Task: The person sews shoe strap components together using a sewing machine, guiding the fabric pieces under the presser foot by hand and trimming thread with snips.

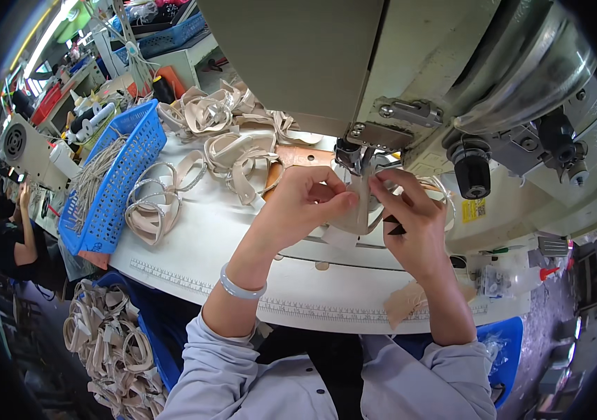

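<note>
Both hands are at the presser foot (366, 159) of a sewing machine, on either side of a beige strap piece (363, 206). My left hand (305, 206) has its thumb and fingers closed on the strap's left edge. From the right, my right hand (416, 224) pinches the strap near the foot. A small dark pointed thing (394, 227) shows against the right palm; its kind is unclear. The strap runs up under the foot, where the needle area is partly hidden. Part of a looped band (442, 192) shows behind the right hand.
Looped beige straps (218, 112) lie piled on the white table (193, 255). A blue basket (120, 178) of thin cords stands left; more straps (113, 343) hang below. The machine head (291, 63) looms above. A beige scrap (407, 302) lies by my right wrist. Another person (22, 245) sits far left.
</note>
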A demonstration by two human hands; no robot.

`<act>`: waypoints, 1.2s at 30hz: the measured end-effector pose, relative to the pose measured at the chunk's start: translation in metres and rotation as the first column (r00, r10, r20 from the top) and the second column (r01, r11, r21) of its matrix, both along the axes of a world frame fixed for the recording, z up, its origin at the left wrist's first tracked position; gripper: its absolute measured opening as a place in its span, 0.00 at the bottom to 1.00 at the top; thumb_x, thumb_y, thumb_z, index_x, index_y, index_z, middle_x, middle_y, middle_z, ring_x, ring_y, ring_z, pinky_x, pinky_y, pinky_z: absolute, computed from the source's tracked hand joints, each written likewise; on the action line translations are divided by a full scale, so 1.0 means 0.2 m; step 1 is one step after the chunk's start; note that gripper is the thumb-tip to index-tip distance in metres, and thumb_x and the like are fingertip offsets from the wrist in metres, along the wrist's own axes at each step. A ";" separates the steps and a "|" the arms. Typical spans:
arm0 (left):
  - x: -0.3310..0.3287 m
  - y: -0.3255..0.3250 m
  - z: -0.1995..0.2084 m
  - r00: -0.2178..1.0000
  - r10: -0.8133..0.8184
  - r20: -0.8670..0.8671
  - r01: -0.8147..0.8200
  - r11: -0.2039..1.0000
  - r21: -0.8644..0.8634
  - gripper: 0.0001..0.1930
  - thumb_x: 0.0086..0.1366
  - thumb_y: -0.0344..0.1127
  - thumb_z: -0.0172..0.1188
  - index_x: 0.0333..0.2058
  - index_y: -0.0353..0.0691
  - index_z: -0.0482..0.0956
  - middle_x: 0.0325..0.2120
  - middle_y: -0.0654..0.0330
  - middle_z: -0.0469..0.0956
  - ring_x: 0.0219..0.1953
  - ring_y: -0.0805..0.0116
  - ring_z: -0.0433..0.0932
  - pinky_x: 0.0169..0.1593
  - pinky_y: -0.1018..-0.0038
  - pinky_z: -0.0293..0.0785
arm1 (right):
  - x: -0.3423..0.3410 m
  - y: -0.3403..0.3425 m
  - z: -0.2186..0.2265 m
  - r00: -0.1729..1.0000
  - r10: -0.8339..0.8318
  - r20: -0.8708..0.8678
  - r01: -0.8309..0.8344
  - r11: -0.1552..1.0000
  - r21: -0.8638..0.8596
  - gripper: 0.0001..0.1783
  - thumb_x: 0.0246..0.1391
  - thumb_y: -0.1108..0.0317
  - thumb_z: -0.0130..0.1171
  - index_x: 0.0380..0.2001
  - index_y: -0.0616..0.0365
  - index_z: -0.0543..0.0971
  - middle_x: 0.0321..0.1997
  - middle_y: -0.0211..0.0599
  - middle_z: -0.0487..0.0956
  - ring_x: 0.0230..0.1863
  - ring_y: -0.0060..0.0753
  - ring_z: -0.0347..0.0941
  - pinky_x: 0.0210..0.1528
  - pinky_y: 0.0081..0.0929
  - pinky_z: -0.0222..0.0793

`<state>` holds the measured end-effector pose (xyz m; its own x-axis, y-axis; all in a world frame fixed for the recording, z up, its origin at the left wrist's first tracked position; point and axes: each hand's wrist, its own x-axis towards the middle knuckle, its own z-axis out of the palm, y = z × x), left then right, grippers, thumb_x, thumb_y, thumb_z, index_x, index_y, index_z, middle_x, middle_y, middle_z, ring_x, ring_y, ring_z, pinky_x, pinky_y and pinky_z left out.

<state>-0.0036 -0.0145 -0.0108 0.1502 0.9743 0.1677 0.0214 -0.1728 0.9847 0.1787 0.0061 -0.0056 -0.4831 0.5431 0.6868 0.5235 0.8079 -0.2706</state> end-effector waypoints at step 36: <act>-0.07 0.11 0.10 0.999 -0.038 0.002 0.038 0.998 -0.049 0.09 0.49 0.30 0.61 0.28 0.33 0.74 0.18 0.66 0.73 0.23 0.82 0.70 0.27 0.85 0.62 | 0.01 0.01 0.00 0.983 -0.142 0.118 0.128 0.984 0.120 0.30 0.27 0.81 0.55 0.42 0.49 0.74 0.27 0.35 0.70 0.19 0.30 0.67 0.20 0.26 0.63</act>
